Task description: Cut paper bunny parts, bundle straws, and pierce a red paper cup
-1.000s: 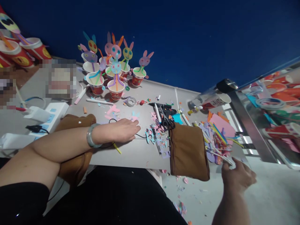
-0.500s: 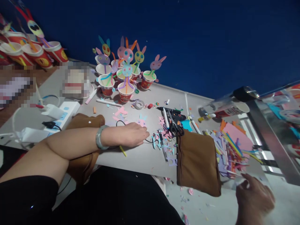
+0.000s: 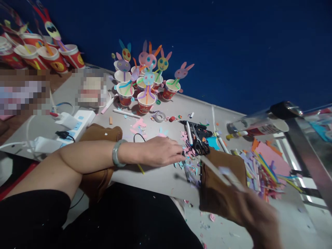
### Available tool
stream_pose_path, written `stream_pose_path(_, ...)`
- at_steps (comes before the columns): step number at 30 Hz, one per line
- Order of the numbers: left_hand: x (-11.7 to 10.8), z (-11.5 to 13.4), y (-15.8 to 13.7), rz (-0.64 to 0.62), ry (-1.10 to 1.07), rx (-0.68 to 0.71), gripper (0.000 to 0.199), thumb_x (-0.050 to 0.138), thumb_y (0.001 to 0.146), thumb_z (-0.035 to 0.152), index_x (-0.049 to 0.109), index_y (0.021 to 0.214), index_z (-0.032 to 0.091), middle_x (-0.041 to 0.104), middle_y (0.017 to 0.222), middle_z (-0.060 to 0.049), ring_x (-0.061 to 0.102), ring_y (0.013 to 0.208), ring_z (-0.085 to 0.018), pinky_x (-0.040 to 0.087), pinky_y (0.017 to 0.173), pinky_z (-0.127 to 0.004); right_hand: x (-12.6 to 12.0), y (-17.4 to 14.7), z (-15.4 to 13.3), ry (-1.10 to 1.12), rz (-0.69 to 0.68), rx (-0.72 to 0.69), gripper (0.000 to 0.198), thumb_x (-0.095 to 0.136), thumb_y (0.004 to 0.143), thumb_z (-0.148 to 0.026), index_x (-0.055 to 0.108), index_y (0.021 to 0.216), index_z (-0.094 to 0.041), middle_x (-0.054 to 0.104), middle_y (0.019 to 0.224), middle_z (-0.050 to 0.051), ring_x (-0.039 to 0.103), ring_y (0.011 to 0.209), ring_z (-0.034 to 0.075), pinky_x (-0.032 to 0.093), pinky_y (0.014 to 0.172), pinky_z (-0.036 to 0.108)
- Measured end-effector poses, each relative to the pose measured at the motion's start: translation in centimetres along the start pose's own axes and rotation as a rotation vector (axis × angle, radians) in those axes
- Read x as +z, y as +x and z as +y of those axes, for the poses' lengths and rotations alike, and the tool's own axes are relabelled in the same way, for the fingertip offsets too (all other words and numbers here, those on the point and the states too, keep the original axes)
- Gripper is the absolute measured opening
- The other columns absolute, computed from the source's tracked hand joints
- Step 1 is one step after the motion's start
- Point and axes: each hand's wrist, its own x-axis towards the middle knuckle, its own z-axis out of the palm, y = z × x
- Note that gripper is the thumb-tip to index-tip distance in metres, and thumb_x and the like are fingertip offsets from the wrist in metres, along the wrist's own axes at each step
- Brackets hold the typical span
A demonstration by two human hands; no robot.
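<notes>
Holding a blurred white stick (image 3: 213,168) by one end, presumably leaving its length free, the right hand (image 3: 255,211) overhangs a brown pouch (image 3: 232,164); the left hand (image 3: 162,152), near paper scraps (image 3: 193,168), has an unclear grip.

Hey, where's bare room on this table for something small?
Mostly bare table lies between the left hand and the near edge, with brown cloth on either side. It's crowded around the scissors, paper scraps and cups.

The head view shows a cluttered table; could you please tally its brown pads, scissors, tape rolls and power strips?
Brown pads: 2
Scissors: 1 pair
Tape roll: 1
Power strip: 1
Total: 5
</notes>
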Motion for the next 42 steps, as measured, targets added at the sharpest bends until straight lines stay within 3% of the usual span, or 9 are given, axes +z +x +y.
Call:
stream_pose_path(2, -0.3, 0.7, -0.1, 0.045, -0.097, 0.046, 0.043, 0.029, 0.106, 0.043, 0.062, 0.109, 0.015, 0.07, 0.11, -0.011, 0.062, 0.104, -0.019, 0.044, 0.094, -0.032, 1.7, 1.5, -3.4, 0.147, -0.323, -0.077, 0.017, 0.053, 0.096, -0.028, 0.062, 0.11, -0.034, 0.066, 0.064, -0.004, 0.06, 0.043, 0.017, 0.047, 0.039, 0.027)
stream_pose_path(4, -0.5, 1.4, -0.4, -0.054, -0.163, 0.102, 0.043, 0.036, 0.104, 0.048, 0.061, 0.111, 0.014, 0.069, 0.109, -0.011, 0.061, 0.103, -0.019, 0.045, 0.094, -0.031, 3.1, 3.6, -6.3, 0.177, -0.417, -0.082, 0.011, 0.053, 0.098, -0.028, 0.061, 0.105, -0.026, 0.062, 0.058, -0.005, 0.057, 0.041, 0.014, 0.041, 0.039, 0.024)
stream_pose_path(9, -1.1, 1.9, -0.8, -0.315, -0.308, 0.049, 0.024, 0.047, 0.1, 0.035, 0.06, 0.101, 0.014, 0.068, 0.086, -0.006, 0.057, 0.074, -0.014, 0.044, 0.067, -0.026, 3.8, 8.9, -9.0, 0.393, -0.256, -0.084, 0.013, 0.066, 0.092, -0.032, 0.058, 0.089, -0.023, 0.064, 0.063, -0.004, 0.058, 0.048, 0.01, 0.043, 0.045, 0.019)
stream_pose_path(15, -0.9, 0.9, -0.2, -0.114, -0.641, 0.058, 0.019, 0.042, 0.099, 0.025, 0.059, 0.095, 0.017, 0.06, 0.081, 0.0, 0.055, 0.076, -0.011, 0.044, 0.073, -0.025, 3.9, 13.2, -8.9, 0.649, 0.007, -0.139, 0.02, 0.053, 0.1, -0.04, 0.063, 0.096, -0.023, 0.067, 0.086, 0.005, 0.066, 0.08, 0.018, 0.054, 0.071, 0.031)
stream_pose_path(23, 0.2, 0.0, 0.7, 0.087, -1.088, -0.172, 0.024, 0.039, 0.101, 0.033, 0.046, 0.082, 0.019, 0.039, 0.059, 0.008, 0.037, 0.049, -0.006, 0.032, 0.05, -0.022, 6.3, 18.2, -8.9, 0.67, -0.251, -0.071, 0.039, 0.042, 0.103, -0.048, 0.071, 0.094, -0.022, 0.071, 0.084, 0.005, 0.068, 0.077, 0.019, 0.054, 0.069, 0.032)
stream_pose_path(27, -0.8, -0.7, 1.6, 0.143, -1.369, -0.365, 0.018, 0.039, 0.102, 0.031, 0.043, 0.088, 0.021, 0.031, 0.058, 0.011, 0.026, 0.044, -0.004, 0.021, 0.044, -0.016, 8.1, 20.6, -7.7, 0.777, -0.305, -0.018, 0.049, 0.042, 0.1, -0.06, 0.066, 0.125, -0.025, 0.075, 0.108, 0.007, 0.072, 0.096, 0.023, 0.058, 0.082, 0.037)
stream_pose_path(31, -1.8, -1.5, 1.9, 0.095, -1.425, -0.427, 0.018, 0.039, 0.101, 0.025, 0.043, 0.084, 0.02, 0.026, 0.055, 0.011, 0.019, 0.043, -0.004, 0.018, 0.043, -0.015, 9.5, 21.2, -7.1, 0.941, -0.223, -0.058, 0.056, 0.034, 0.102, -0.062, 0.057, 0.142, -0.03, 0.065, 0.138, 0.008, 0.062, 0.127, 0.026, 0.048, 0.108, 0.047)
stream_pose_path(37, -1.0, -2.4, 2.1, 0.016, -1.418, -0.457, 0.023, 0.044, 0.1, 0.034, 0.045, 0.082, 0.02, 0.028, 0.057, 0.01, 0.022, 0.042, -0.004, 0.017, 0.041, -0.016, 9.7, 20.6, -6.1, 0.867, -0.427, -0.064, 0.055, 0.038, 0.101, -0.061, 0.067, 0.132, -0.027, 0.071, 0.129, 0.009, 0.066, 0.122, 0.028, 0.046, 0.111, 0.051)
stream_pose_path(42, -1.0, -3.0, 2.5, -0.042, -1.37, -0.38, 0.026, 0.045, 0.101, 0.035, 0.053, 0.083, 0.018, 0.029, 0.057, 0.009, 0.024, 0.044, -0.004, 0.02, 0.042, -0.017, 10.3, 20.8, -5.3, 1.057, -0.287, 0.053, 0.059, 0.039, 0.098, -0.065, 0.06, 0.141, -0.029, 0.069, 0.134, 0.007, 0.064, 0.125, 0.028, 0.048, 0.11, 0.051)
